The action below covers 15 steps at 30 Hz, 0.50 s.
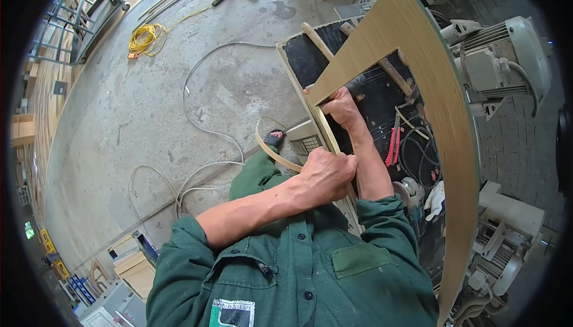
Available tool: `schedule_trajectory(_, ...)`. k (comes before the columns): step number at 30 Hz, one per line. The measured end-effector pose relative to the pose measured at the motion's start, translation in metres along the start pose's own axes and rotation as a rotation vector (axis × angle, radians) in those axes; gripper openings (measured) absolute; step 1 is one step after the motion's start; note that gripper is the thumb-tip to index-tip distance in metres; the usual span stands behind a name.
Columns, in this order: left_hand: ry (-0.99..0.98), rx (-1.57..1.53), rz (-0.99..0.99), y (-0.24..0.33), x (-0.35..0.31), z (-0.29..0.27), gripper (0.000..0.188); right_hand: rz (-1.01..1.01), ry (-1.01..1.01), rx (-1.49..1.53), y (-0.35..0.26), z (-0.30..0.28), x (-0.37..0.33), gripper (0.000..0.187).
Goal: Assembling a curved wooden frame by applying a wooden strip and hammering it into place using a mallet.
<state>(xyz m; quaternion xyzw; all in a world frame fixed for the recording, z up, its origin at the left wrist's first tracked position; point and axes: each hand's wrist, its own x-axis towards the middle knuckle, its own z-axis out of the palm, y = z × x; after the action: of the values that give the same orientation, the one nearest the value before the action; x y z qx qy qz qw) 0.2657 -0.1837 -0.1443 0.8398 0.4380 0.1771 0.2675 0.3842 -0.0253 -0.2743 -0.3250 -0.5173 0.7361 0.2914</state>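
Observation:
A large wood-grain panel (456, 124), bent in an angular hook shape, lies over the black-topped machine bench (301, 64). At the panel's pointed near-left end, my right hand (342, 108) is closed around the edge, its fingertips partly hidden beneath. My left hand (327, 173) is closed in a fist lower down, beside the bench's left edge. A thin tan edge-banding strip (276, 155) curls up from the left and runs into this fist; the part inside is hidden. A narrow pale edge (327, 131) runs between the two hands.
Hammers (317, 42), red-handled pliers (393, 145), dark cables and a white cloth (436, 200) lie on the bench. Grey motors (504, 58) stand along the right. A grey hose (206, 129) and a yellow cord coil (144, 39) lie on the concrete floor. A keypad panel (308, 143) sits below the bench edge.

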Motion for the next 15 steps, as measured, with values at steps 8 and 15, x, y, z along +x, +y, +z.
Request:
schedule_trajectory(8,0.013,0.001,0.022,-0.002,0.001,0.008,0.016,-0.002,0.011,0.036,0.007,-0.006,0.002,0.06)
schedule_trajectory(15,0.033,0.02,0.059,0.002,0.008,0.01,0.016,0.004,0.019,0.006,0.008,0.006,-0.011,0.057)
